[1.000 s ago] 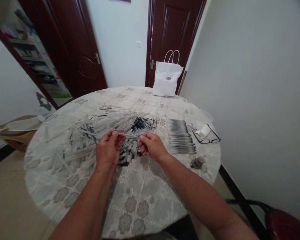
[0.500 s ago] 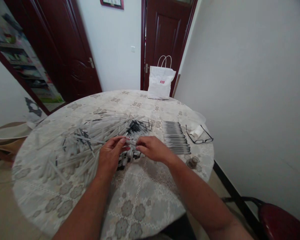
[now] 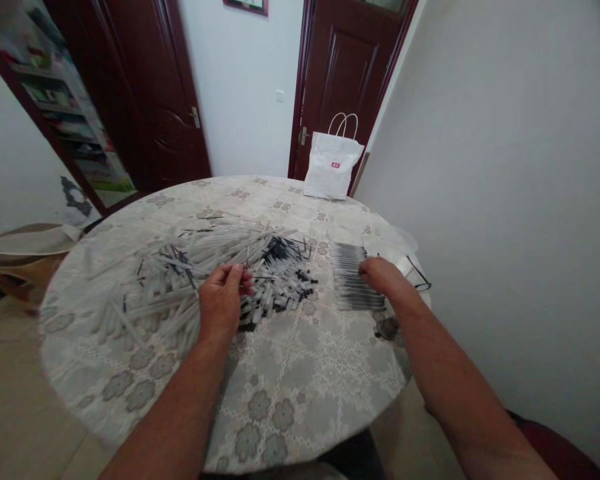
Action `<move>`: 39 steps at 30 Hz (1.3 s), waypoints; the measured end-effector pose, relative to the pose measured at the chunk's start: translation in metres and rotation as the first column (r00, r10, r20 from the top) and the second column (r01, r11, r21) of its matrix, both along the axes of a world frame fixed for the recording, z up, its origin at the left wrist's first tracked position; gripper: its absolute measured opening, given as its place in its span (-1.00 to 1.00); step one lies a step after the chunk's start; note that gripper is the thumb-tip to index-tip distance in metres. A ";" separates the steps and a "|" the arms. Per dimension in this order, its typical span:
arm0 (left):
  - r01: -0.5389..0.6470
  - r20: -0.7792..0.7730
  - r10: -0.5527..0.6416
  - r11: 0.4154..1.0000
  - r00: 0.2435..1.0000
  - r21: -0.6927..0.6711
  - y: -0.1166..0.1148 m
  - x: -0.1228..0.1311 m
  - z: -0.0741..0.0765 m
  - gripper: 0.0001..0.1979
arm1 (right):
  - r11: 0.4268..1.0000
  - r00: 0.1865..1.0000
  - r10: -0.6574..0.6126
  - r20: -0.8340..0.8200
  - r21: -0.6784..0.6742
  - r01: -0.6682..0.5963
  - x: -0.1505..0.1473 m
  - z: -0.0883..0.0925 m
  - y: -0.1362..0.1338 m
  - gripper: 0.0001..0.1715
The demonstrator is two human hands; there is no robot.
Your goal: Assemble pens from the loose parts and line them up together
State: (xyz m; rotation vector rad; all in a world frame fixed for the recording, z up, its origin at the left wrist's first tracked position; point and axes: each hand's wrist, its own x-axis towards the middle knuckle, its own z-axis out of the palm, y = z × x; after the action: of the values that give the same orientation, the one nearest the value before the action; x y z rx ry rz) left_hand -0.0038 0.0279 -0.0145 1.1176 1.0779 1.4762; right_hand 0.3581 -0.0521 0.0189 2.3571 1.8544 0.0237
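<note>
Over the loose pen parts, my left hand is closed in a pinch on a thin dark pen refill, which points to the right. My right hand has its fingertips closed at the dark-tipped end of a pen in the neat row of clear pens; the fingers partly hide that pen. Between the hands lie a heap of short clear caps with black ends and a bunch of black refills. Clear pen barrels are piled behind and left of my left hand.
A patterned cloth covers the round table. A white paper bag stands at its far edge. Eyeglasses are partly behind my right forearm, near a small dark round object. A chair is at lower right.
My right hand has moved right, from beside my left hand to the row of pens. My left hand stays over the parts, a refill now showing in it. The view has shifted slightly.
</note>
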 end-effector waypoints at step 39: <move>-0.117 0.153 0.107 0.991 0.983 0.064 0.003 -0.007 -0.004 -0.72 | 0.857 0.865 0.443 -0.235 0.393 -0.332 -0.184 -0.029 0.050 -0.70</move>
State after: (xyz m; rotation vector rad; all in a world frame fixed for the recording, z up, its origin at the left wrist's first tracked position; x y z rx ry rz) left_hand -0.0109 0.0314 -0.0188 0.9923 1.0035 1.6719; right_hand 0.1737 -0.0018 -0.0104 2.2329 2.6680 0.0090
